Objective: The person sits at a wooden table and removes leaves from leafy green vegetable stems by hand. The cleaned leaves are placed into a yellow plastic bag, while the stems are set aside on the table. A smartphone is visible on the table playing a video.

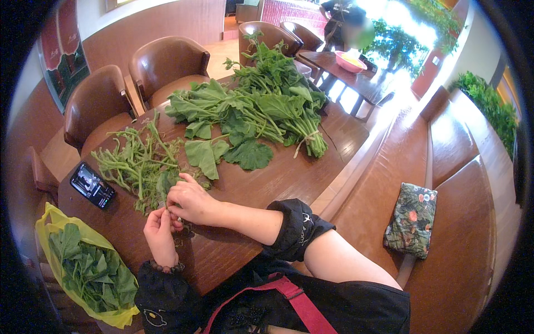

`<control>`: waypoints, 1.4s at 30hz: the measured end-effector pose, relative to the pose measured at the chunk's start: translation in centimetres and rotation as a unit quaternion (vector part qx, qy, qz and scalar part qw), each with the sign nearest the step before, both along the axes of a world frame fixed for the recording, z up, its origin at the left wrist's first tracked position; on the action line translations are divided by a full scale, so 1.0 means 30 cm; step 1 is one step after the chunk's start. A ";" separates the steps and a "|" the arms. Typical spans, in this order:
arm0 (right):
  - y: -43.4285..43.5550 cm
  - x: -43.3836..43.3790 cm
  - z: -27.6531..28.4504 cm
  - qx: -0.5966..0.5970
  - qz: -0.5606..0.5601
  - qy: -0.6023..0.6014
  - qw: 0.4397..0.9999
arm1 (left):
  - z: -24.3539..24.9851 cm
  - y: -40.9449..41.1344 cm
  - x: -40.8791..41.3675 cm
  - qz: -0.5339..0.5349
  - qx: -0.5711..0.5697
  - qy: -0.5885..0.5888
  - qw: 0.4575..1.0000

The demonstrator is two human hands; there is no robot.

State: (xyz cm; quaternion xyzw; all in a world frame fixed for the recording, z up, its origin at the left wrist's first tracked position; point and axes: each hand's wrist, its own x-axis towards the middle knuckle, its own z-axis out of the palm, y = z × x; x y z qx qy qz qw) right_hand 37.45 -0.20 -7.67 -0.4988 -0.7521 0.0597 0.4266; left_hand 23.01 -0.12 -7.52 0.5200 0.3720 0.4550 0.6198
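My left hand (162, 234) and my right hand (190, 202) meet above the near part of the wooden table (250, 192). Between their fingertips they pinch a green leafy stem (165, 183), its leaf pointing away from me. Just beyond lies a loose heap of trimmed green stems and tendrils (133, 158). Farther back is a large pile of leafy vine greens (258, 100), with a bundle tied near its cut stem ends (313, 140). A few loose broad leaves (249, 154) rest at the near side of that pile. To the left, a yellow plastic bag (83, 227) holds picked leaves (94, 271).
A smartphone (92, 185) with a lit screen lies at the table's left edge. Brown armchairs (167, 62) stand on the far side. A leather bench (375, 183) runs along the right, with a patterned pouch (411, 221) on it. Another person (340, 25) is near a pink basin (350, 62).
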 end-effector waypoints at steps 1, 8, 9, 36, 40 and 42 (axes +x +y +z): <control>-0.001 -0.001 0.001 0.011 -0.004 -0.005 1.000 | -0.001 0.001 0.000 0.000 0.001 0.000 1.000; -0.017 0.004 0.031 0.009 0.004 0.001 1.000 | -0.008 0.006 -0.001 0.001 -0.008 -0.003 1.000; -0.017 0.005 0.032 0.002 0.005 0.006 1.000 | -0.005 0.005 0.000 0.001 -0.009 -0.004 1.000; 0.002 -0.005 0.002 -0.020 0.003 0.022 1.000 | -0.003 0.001 0.001 -0.007 0.006 0.000 1.000; -0.003 -0.008 0.019 0.010 -0.021 0.028 0.999 | 0.000 0.015 0.008 0.005 0.013 -0.006 1.000; 0.006 -0.009 0.013 0.061 -0.036 0.011 0.997 | -0.005 0.020 0.014 0.020 -0.002 -0.023 1.000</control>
